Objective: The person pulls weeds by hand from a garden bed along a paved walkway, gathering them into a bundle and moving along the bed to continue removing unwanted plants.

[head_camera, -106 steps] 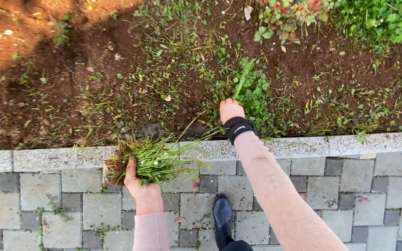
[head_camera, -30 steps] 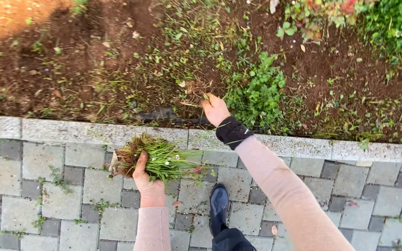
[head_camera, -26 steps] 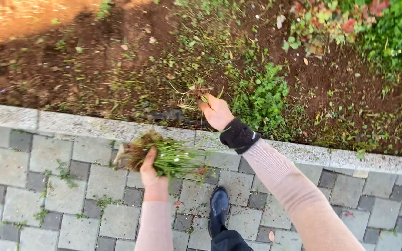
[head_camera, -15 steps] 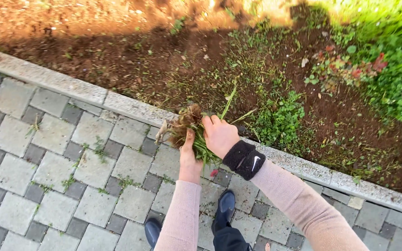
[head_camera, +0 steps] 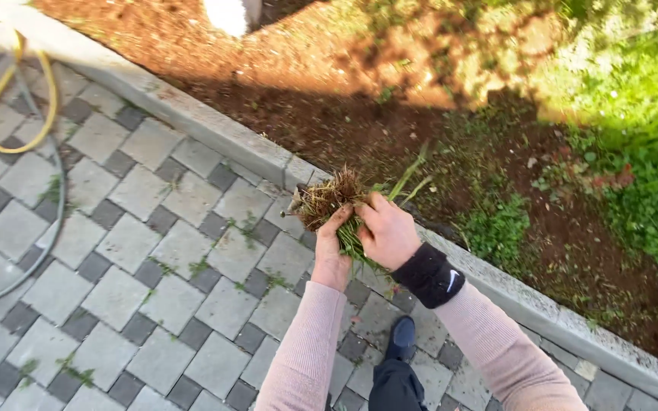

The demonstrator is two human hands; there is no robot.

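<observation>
Holding a weed bunch [head_camera: 334, 204], roots up and green blades down, just above the kerb [head_camera: 215, 131]. Gripping it from below with the left hand [head_camera: 331, 251], fingers closed around the stems; pressing in beside it with the right hand [head_camera: 387, 230], also closed on the bunch. Judging by the full clump, already gathering a fair pull; leaving green weeds [head_camera: 500, 228] standing in the soil [head_camera: 329, 114] beyond the kerb. Lying well away from the kerb on the paving [head_camera: 154, 266], a hose [head_camera: 17, 114].
</observation>
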